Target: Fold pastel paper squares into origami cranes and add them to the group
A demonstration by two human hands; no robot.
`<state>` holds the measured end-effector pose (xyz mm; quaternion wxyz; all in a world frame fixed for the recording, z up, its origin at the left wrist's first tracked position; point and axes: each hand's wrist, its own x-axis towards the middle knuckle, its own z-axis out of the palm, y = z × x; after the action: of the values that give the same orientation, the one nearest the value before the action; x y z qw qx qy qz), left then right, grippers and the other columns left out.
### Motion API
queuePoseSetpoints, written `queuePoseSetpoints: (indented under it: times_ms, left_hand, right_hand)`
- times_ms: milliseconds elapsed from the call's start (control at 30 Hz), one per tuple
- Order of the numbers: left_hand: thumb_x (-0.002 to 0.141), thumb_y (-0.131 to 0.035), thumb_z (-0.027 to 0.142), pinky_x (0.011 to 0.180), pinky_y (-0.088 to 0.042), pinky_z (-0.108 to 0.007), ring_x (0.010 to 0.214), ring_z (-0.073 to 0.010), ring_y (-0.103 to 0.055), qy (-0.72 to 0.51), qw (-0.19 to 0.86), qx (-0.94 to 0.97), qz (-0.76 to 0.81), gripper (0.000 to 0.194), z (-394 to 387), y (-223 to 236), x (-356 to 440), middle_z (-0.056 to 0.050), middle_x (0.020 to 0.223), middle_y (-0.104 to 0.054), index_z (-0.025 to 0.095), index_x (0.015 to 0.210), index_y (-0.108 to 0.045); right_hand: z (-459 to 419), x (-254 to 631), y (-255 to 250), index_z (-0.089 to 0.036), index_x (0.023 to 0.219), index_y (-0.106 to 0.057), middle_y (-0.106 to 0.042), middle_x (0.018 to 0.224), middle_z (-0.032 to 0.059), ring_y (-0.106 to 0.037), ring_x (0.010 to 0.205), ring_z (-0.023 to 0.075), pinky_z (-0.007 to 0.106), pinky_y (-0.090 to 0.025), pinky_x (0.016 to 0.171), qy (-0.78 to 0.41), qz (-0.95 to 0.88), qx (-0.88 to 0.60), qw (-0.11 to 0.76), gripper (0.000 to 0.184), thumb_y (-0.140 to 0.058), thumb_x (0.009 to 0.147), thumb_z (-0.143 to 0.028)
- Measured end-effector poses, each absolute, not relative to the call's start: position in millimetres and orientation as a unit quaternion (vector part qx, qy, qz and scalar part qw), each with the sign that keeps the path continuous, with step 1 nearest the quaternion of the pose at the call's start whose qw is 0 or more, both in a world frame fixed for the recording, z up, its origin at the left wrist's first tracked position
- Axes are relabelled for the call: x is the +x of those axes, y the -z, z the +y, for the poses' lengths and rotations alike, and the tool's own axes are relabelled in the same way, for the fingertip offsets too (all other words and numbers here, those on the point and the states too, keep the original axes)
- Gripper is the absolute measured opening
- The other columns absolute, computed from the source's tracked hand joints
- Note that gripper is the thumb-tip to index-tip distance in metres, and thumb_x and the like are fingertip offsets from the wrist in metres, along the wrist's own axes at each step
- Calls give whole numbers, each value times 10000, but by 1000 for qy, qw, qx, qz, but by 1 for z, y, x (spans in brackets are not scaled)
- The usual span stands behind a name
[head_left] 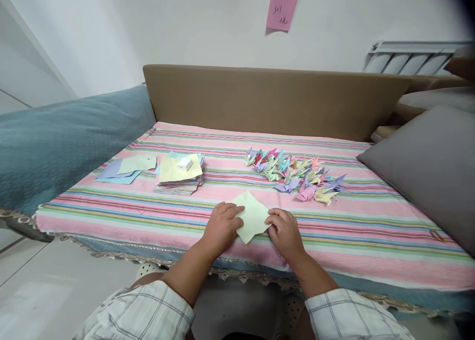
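A pale green sheet of origami paper (253, 215) lies on the striped cover in front of me, turned so that one corner points away. My left hand (224, 223) holds its left side, with thumb and index finger reaching over the surface. On the opposite side, my right hand (285, 231) pinches the right corner between thumb and curled fingers. Just beyond the paper, to the right, sits a cluster of folded paper cranes (293, 171) in many colours. The paper's left corner is hidden under my left fingers.
A stack of coloured paper (180, 174) with a small white box (184, 164) on top stands to the left. Loose sheets (137, 163) lie farther left. A grey cushion (426, 167) leans at the right, and a brown backrest (274, 102) runs along the back.
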<state>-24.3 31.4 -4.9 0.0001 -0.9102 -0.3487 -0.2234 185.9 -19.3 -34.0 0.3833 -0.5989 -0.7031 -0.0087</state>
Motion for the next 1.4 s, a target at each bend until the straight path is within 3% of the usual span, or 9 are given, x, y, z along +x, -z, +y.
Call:
queuePoseSetpoints:
  times_ms: [133,333,433,533,633,933,1100,1233,1400]
  left_hand:
    - [776,-551,165,886,-379,-429,1020,-244,-516,207,12,-890,-405,169,35,5,-22,4,1176,-626,268,803,-683]
    - [726,-561,126,1006,-263,-468,1111,-248,-482,205,-6,-889,-409,472,18,-6,-23,-17,1248,-576,308,1162,-577]
    - [734,-607,208,1019,-246,-469,1111,-243,-484,205,-1,-905,-372,382,10,-8,-24,1,1230,-589,328,1097,-609]
    - [815,-546,233,996,-276,-443,1033,-203,-533,205,8,-905,-374,179,10,-5,-22,23,1158,-635,322,907,-672]
    - [838,-527,226,981,-291,-437,1004,-193,-550,203,19,-894,-399,178,17,-3,-21,34,1134,-649,302,794,-682]
    - [792,-567,177,1009,-276,-452,994,-185,-569,201,12,-885,-419,174,30,-2,-25,42,1090,-668,305,775,-683]
    - [791,-576,184,1043,-224,-469,966,-171,-584,195,-2,-891,-411,179,27,-6,-32,60,1057,-679,322,755,-683]
    - [774,-572,142,1054,-208,-468,949,-162,-592,184,-9,-897,-401,218,29,-7,-38,69,1026,-688,326,737,-684]
    - [763,-551,116,1061,-187,-491,958,-175,-593,195,9,-886,-420,238,36,-4,-43,58,1032,-687,315,752,-681]
  right_hand:
    - [-26,182,26,-231,726,-585,-644,869,-7,-535,923,192,423,-210,960,49,-714,-600,358,176,-488,723,-84]
    - [-34,175,18,-265,815,-628,-648,818,-4,-543,933,199,463,-99,1000,106,-716,-606,330,215,-476,783,-116]
    - [-37,171,16,-281,843,-632,-654,811,0,-535,956,218,489,-83,989,134,-704,-622,317,222,-470,804,-133]
    - [-41,165,14,-291,870,-629,-658,784,-3,-530,973,232,497,-96,978,151,-703,-621,311,208,-477,821,-158]
    - [-48,160,13,-295,878,-627,-655,767,-17,-543,949,213,486,-96,986,156,-718,-600,318,194,-484,836,-171]
    - [-56,158,18,-292,975,-608,-641,806,-12,-541,871,169,451,-156,1008,88,-808,-503,294,192,-483,852,-213]
    - [-40,179,22,-263,1087,-589,-605,1016,39,-514,959,197,427,-253,980,59,-818,-488,299,371,-501,749,-136]
    - [-26,198,27,-249,1031,-622,-567,1149,64,-470,1064,233,416,-306,926,71,-780,-539,310,384,-495,704,-92]
    - [-23,204,27,-267,870,-664,-599,1113,33,-492,1033,224,418,-300,927,85,-754,-571,313,306,-512,693,-70]
